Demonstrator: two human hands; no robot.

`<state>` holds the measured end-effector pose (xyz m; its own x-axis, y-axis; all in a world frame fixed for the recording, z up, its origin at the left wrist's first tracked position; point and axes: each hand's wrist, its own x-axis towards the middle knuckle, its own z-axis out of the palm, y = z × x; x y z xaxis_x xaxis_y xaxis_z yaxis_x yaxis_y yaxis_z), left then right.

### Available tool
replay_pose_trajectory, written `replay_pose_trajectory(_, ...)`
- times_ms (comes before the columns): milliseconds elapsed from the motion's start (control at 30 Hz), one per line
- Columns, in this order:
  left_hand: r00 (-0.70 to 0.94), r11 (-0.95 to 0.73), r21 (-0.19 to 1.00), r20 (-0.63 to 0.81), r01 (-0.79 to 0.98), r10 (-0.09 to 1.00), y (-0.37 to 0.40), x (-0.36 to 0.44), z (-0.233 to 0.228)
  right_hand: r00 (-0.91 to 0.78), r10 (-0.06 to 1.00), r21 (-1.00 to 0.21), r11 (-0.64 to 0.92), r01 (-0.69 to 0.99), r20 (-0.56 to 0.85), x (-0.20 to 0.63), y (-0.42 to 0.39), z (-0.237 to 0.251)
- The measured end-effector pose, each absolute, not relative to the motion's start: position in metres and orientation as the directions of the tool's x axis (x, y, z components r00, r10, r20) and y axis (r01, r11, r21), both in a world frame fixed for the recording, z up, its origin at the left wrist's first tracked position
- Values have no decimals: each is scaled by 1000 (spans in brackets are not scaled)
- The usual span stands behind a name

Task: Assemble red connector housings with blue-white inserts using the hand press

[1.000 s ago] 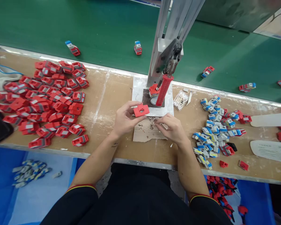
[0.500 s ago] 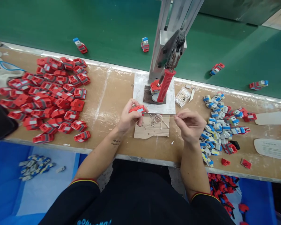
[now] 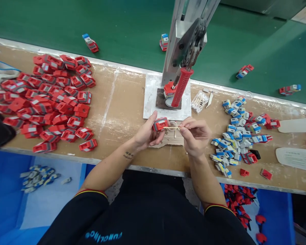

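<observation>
Head cam: blue plastic bin (image 3: 7, 177) holds small grey-blue clips (image 3: 37, 174), left hand (image 3: 149, 134) gripping a red plastic housing (image 3: 160, 124), right hand (image 3: 195, 134) pinching a thin wooden stick (image 3: 171, 128) against it.

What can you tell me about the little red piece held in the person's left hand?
The small red plastic block has a grey panel on the side facing the camera. It is pinched between the thumb and fingers of the left hand, lifted just above the brown workbench, in front of the press with the red ribbed handle. A thin pale stick, held by the right hand, points at its right side.
</observation>
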<state>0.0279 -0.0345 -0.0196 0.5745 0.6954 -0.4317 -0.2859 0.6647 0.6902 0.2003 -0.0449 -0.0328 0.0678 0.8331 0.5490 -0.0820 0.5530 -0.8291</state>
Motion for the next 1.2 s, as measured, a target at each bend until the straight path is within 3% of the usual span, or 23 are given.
replay_pose_trajectory(233, 645, 749, 594, -456, -292, 613, -36, 29, -18, 94, 857, -862, 502, 72, 506, 196, -46, -36)
replay_pose_trajectory(367, 655, 767, 572, -465, -291, 596, -36, 30, -19, 85, 849, -853, 517, 66, 521, 196, -45, -35)
replay_pose_trajectory(633, 663, 770, 558, -453, -311, 596, -37, 30, -17, 53, 850, -847, 514, 135, 524, 195, -45, -37)
replay_pose_trajectory(1133, 631, 764, 553, -471, -333, 616, -35, 26, -18, 118, 757, -760, 611, 224, 643, 219, -42, -26)
replay_pose_trajectory(1200, 629, 753, 554, -454, -355, 631, -33, 24, -18, 54, 786, -764, 579, 285, 615, 231, -39, -25)
